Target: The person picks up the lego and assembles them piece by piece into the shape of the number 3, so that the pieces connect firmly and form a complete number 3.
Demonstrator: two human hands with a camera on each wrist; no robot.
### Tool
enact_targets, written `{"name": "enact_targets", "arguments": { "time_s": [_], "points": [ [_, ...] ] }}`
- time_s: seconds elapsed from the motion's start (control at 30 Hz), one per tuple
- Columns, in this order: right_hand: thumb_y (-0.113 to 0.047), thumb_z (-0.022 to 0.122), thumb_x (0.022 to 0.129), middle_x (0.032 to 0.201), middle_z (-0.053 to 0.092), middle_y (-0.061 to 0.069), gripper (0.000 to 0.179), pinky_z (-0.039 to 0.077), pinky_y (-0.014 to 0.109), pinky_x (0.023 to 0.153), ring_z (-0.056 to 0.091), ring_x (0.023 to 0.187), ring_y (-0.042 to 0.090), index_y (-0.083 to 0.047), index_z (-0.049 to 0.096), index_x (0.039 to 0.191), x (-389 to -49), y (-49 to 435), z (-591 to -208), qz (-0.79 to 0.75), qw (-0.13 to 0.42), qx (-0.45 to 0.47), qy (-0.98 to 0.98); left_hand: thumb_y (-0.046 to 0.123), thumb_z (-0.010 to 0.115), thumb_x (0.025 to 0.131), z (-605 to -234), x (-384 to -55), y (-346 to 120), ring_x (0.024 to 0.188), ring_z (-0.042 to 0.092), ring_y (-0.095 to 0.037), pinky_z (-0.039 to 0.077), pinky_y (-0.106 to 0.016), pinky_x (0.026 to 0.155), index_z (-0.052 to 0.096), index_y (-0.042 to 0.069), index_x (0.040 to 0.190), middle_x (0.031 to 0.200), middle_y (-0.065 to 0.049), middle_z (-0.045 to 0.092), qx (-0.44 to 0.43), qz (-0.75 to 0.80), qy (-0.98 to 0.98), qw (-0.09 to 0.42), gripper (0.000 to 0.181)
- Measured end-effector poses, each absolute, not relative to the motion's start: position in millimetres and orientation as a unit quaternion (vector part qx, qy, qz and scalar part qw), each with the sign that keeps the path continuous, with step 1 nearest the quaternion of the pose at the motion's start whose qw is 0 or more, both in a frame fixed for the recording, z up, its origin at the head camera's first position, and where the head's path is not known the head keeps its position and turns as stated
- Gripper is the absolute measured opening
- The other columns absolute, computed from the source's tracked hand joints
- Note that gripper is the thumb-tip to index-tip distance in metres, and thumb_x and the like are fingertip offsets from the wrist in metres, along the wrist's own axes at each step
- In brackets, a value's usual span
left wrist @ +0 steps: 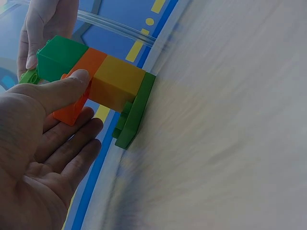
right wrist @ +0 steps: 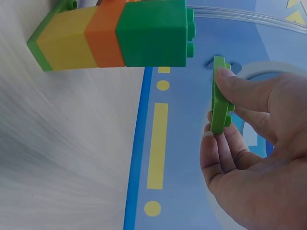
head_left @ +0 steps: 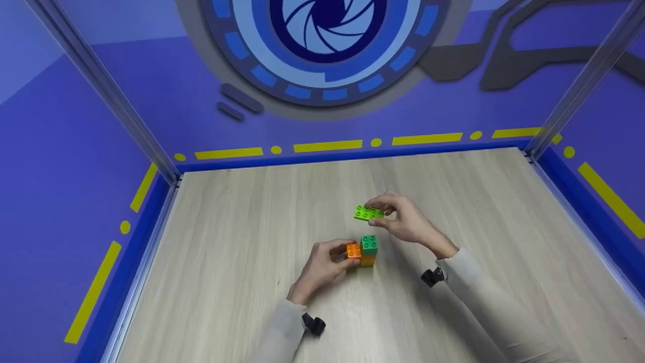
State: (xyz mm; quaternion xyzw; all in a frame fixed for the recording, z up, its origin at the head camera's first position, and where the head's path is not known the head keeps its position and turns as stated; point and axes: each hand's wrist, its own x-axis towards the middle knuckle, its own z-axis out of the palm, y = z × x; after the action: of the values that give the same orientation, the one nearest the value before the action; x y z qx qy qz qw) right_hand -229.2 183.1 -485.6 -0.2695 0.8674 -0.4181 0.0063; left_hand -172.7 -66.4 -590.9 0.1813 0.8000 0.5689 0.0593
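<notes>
A small stack of building bricks stands upright on the table. From the bottom it has a flat green brick (left wrist: 136, 115), a yellow brick (left wrist: 116, 82), a flat orange brick (head_left: 353, 250) that juts out to the left, and a darker green brick (head_left: 369, 245) on top. My left hand (head_left: 322, 263) pinches the jutting orange brick between thumb and fingers. Above and behind the stack, my right hand (head_left: 407, 220) holds a flat light green brick (head_left: 364, 213) by its right end, studs up. Air shows between this brick and the stack in the right wrist view.
The wood-grain table (head_left: 227, 242) runs out to blue printed panels (head_left: 352, 121) at the back and sides. Metal posts (head_left: 111, 96) rise at both back corners. A small black camera (head_left: 313, 324) sits on each wrist.
</notes>
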Motion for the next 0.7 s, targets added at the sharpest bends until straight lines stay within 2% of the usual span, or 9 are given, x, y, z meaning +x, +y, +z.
{"name": "enact_targets", "arguments": {
  "time_s": [0.17,0.43,0.7],
  "points": [
    [-0.013,0.084,0.094,0.116,0.074,0.001,0.032,0.053,0.033,0.088,0.068,0.104,0.021,-0.015,0.078,0.126,-226.5,182.0,-484.1,-0.419,0.012,-0.279,0.864,0.019,0.085,0.093,-590.7,-172.6,-66.6,0.123,0.072,-0.019,0.058,-0.035,0.105,0.074,0.012,0.134,0.132,-0.006,0.075,0.189,0.572,0.797,0.053,0.044],
    [-0.013,0.083,0.095,0.112,0.074,0.0,0.032,0.053,0.038,0.089,0.066,0.101,0.02,-0.016,0.079,0.127,-221.1,178.5,-482.7,-0.418,0.022,-0.294,0.859,0.02,0.086,0.092,-591.2,-173.6,-66.0,0.12,0.073,-0.017,0.059,-0.038,0.105,0.074,0.012,0.133,0.131,-0.006,0.076,0.188,0.571,0.797,0.052,0.044],
    [-0.014,0.083,0.094,0.115,0.076,-0.002,0.032,0.052,0.032,0.088,0.067,0.103,0.018,-0.018,0.079,0.126,-215.9,175.8,-481.9,-0.406,0.039,-0.301,0.862,0.024,0.085,0.092,-590.9,-173.9,-66.7,0.118,0.074,-0.015,0.059,-0.037,0.104,0.075,0.013,0.133,0.129,-0.004,0.077,0.193,0.562,0.803,0.047,0.043]
  ]
}}
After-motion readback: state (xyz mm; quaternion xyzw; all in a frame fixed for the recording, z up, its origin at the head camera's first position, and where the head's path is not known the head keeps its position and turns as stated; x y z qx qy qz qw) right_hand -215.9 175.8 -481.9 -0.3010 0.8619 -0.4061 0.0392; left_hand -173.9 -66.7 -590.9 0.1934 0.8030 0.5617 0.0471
